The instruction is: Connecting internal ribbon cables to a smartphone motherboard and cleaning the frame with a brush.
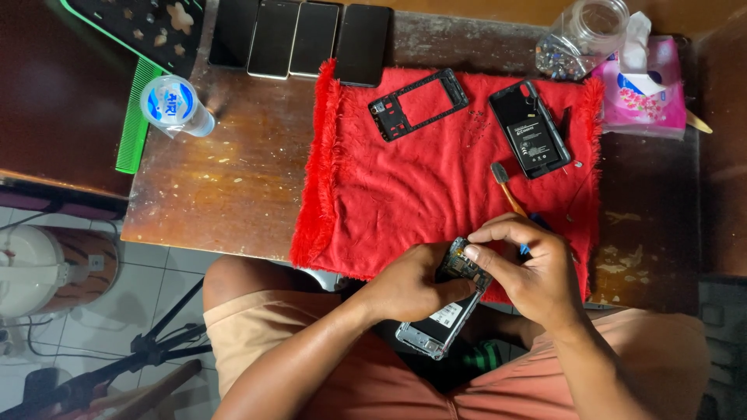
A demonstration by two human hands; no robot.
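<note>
Red cloth (405, 202) fills centre frame; below it, our left hand (408, 284) and right hand (529, 272) together clamp an opened phone (451, 299).

A small phone-repair workbench is shown: around the red cloth (436, 194) are laid spare phones (299, 35), a phone frame (418, 103) and a jar of screws (583, 35).

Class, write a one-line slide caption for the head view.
Both hands work on an opened phone beside a red cloth.
</note>
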